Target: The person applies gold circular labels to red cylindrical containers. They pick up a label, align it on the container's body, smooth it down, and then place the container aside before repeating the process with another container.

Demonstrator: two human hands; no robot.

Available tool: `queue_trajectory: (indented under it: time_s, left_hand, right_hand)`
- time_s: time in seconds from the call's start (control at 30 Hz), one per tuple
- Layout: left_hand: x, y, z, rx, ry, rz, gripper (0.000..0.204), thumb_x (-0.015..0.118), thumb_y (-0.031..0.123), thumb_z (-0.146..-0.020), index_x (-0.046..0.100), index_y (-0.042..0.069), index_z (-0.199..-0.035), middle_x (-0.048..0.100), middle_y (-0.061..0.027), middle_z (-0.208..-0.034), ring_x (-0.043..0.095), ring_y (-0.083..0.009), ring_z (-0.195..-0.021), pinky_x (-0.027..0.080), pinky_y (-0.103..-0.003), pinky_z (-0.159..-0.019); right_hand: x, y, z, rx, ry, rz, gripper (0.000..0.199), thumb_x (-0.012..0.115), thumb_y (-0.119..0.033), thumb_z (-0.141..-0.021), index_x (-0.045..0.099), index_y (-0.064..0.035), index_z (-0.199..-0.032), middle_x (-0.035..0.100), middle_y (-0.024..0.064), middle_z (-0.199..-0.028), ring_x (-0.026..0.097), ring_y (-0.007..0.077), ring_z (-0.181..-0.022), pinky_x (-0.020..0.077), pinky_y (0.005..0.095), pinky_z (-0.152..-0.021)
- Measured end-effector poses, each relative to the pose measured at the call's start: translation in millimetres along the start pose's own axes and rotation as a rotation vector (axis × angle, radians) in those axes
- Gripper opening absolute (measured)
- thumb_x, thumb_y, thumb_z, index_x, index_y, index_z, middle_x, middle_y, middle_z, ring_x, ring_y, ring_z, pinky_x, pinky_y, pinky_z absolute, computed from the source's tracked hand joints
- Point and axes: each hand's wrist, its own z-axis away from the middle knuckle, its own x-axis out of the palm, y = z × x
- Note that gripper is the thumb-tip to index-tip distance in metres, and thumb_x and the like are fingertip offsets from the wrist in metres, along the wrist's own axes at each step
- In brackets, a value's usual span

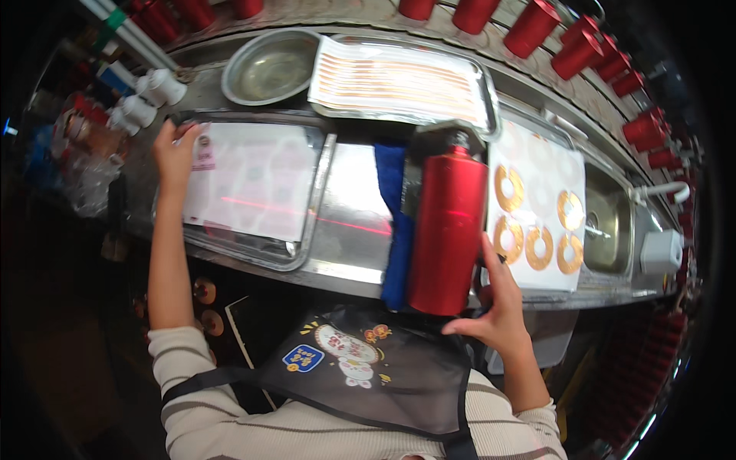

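Observation:
A large red metal cylinder point(448, 230), shaped like a bottle body, stands out in front of me, its narrow upper end in a dark fitting. My right hand point(502, 307) is beside its lower end, thumb and fingers spread, close to or touching its edge. My left hand point(175, 157) reaches to the far left corner of a clear-rimmed tray point(295, 259), its fingers bent together at the edge of a white sheet point(249, 184) with pale pink prints. What lies between those fingers is not clear. A blue cloth point(392, 230) hangs beside the cylinder.
Behind are a metal bowl point(270, 70) of liquid and a tray with a striped sheet point(399, 80). At right, a sheet with gold rings point(539, 247) lies near a sink point(609, 238). Red cylinders point(531, 29) line the back; white spools point(165, 86) stand at left.

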Motion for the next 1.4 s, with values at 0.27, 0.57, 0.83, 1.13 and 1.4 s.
queue_trajectory:
  time_s: [0.27, 0.57, 0.83, 1.13, 1.4]
  left_hand:
    - [-19, 247, 97, 0.229, -0.383, 0.005, 0.032, 0.075, -0.006, -0.082, 0.071, -0.001, -0.113, 0.070, -0.0057, -0.088, 0.065, -0.0142, -0.086, 0.050, -0.029, -0.083]
    - [70, 341, 106, 0.072, -0.678, 0.752, 0.030, 0.072, -0.003, -0.085, 0.069, 0.000, -0.115, 0.071, -0.0027, -0.092, 0.066, -0.0095, -0.085, 0.053, -0.026, -0.080]
    - [153, 316, 97, 0.205, -0.646, 0.361, 0.017, 0.075, 0.008, -0.080, 0.063, 0.003, -0.091, 0.068, -0.0091, -0.085, 0.064, -0.0222, -0.087, 0.047, -0.036, -0.083]
    - [146, 290, 116, 0.282, -0.347, 0.344, 0.043, 0.076, 0.017, -0.086, 0.064, 0.005, -0.125, 0.067, -0.0112, -0.117, 0.058, -0.0295, -0.113, 0.035, -0.041, -0.104]
    - [114, 279, 164, 0.500, -0.708, 0.198, 0.086, 0.074, 0.040, -0.086, 0.033, 0.014, -0.157, 0.041, -0.0123, -0.160, 0.024, -0.0388, -0.150, 0.018, -0.056, -0.114]
  right_hand:
    - [20, 14, 6, -0.091, 0.094, 0.110, 0.110, 0.086, -0.019, -0.068, 0.028, -0.0040, -0.160, 0.053, 0.0148, -0.085, 0.056, 0.0289, -0.066, 0.0484, 0.0383, -0.060]
    - [-12, 19, -1, -0.006, -0.137, -0.178, 0.102, 0.082, -0.012, -0.070, 0.034, -0.0158, -0.160, 0.059, 0.0094, -0.094, 0.049, 0.0176, -0.067, 0.0425, 0.0297, -0.060]
    - [0, -5, -21, -0.252, 0.294, -0.026, 0.055, 0.084, -0.022, -0.078, 0.068, -0.0176, -0.130, 0.062, 0.0142, -0.109, 0.057, 0.0228, -0.079, 0.0484, 0.0311, -0.067]
    - [-2, -8, -20, -0.119, 0.043, -0.029, 0.082, 0.087, -0.040, -0.074, 0.053, -0.0330, -0.148, 0.052, 0.0241, -0.127, 0.060, 0.0398, -0.111, 0.0544, 0.0434, -0.089]
    - [-13, -5, -40, -0.102, -0.072, 0.049, 0.084, 0.077, -0.045, -0.084, 0.044, -0.0113, -0.154, 0.053, 0.0171, -0.147, 0.054, 0.0364, -0.115, 0.0456, 0.0421, -0.099]
